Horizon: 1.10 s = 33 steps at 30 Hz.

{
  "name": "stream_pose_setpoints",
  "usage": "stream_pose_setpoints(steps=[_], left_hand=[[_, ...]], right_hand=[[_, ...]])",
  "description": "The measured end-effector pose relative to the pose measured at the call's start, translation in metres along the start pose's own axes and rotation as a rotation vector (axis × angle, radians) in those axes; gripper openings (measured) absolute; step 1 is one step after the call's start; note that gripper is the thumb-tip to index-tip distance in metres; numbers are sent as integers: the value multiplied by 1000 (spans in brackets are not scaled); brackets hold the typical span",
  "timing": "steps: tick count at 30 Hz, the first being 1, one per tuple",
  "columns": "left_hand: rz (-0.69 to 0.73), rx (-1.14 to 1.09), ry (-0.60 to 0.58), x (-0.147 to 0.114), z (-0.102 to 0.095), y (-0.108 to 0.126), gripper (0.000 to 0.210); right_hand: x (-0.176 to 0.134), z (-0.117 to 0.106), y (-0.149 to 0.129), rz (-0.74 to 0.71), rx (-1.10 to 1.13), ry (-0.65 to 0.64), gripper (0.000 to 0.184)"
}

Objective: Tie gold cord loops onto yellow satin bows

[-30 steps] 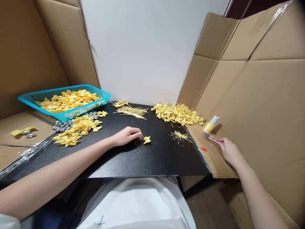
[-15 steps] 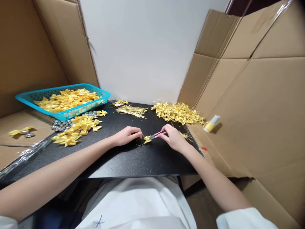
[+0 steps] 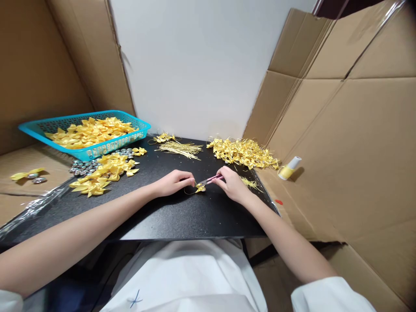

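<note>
Bright, soft light leaves pale glare on the black tabletop [image 3: 175, 223], while wide-angle distortion stretches the edges.

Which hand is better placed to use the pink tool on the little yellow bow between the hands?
Probably the right hand: it holds the pink tool, whose tip is at the yellow bow. The left hand pinches at the bow's other side, no tool visible.
</note>
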<state>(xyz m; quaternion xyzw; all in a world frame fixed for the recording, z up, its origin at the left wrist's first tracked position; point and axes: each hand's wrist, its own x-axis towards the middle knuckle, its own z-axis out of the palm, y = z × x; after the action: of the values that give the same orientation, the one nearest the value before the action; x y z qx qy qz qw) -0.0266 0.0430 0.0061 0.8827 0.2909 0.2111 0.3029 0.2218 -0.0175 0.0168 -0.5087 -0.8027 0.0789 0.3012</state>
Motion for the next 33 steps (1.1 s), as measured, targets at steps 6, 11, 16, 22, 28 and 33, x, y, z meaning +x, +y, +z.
stream_pose_setpoints(steps=[6,11,16,22,28,33], left_hand=[[-6,-8,1,0,0,0,38],[-6,-9,3,1,0,0,40],[-4,-8,3,2,0,0,40],[-6,-9,3,2,1,-2,40],[-7,-10,6,2,0,-1,40],[-12,-7,2,2,0,1,40]], right_hand=[[1,1,-3,-27,-43,-32,17],[-2,2,-1,-40,-79,-36,15],[-3,4,0,-50,-98,-34,15],[-4,5,1,-59,-79,-32,15],[-4,5,2,-61,-40,-22,15],[-4,7,4,-60,-16,-15,16]])
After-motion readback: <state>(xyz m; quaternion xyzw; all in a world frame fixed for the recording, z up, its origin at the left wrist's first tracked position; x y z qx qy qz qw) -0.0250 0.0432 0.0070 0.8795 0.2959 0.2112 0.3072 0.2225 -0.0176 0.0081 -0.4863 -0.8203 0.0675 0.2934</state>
